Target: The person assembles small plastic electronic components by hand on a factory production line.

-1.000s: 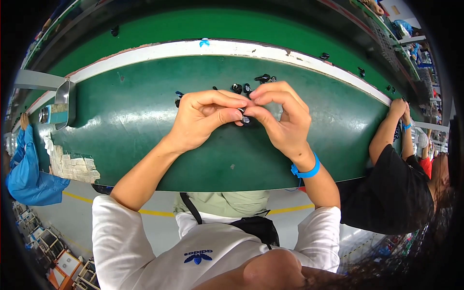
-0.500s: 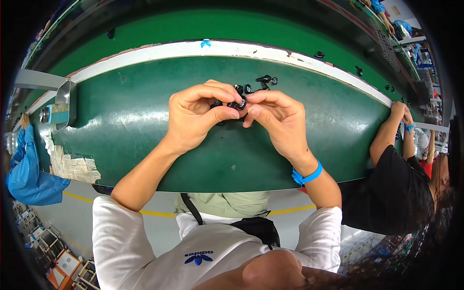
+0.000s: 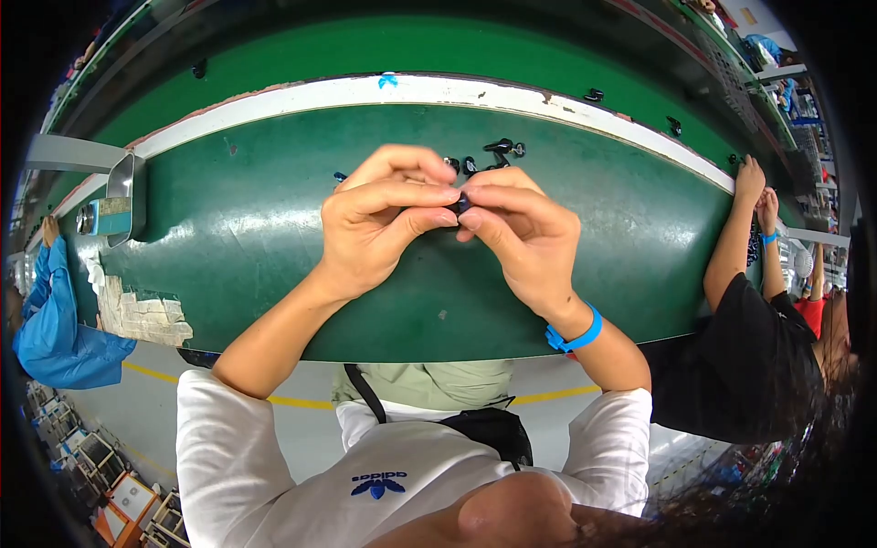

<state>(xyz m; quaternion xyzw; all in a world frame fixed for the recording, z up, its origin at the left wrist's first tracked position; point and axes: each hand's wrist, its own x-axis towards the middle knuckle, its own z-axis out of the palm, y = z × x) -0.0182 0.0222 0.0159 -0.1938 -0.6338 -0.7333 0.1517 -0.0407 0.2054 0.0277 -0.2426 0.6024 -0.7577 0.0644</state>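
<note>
Over the middle of the green bench, my left hand [image 3: 373, 224] and my right hand [image 3: 534, 233] meet fingertip to fingertip. Both pinch a small glossy black part [image 3: 463, 203] between thumb and forefinger. Most of it is hidden by the fingers, so its exact kind does not show. Just beyond my fingers lie several similar black parts [image 3: 500, 146], loose on the bench. A dark bit [image 3: 340, 176] peeks out beside the back of my left hand. On my right wrist is a blue band [image 3: 577, 335].
Behind the green bench [image 3: 438, 315], a white ledge [image 3: 301, 96] borders a green belt [image 3: 320, 50] carrying scattered black parts [image 3: 595, 94]. At left are a metal holder with a teal box [image 3: 111, 217] and worn tape [image 3: 151, 317]. A blue-sleeved person [image 3: 68, 306] and a black-shirted person [image 3: 740, 356] flank me.
My fingers have closed further over the black part, now mostly covered. Parts on the belt have shifted slightly left. The person at right has reached farther toward the belt.
</note>
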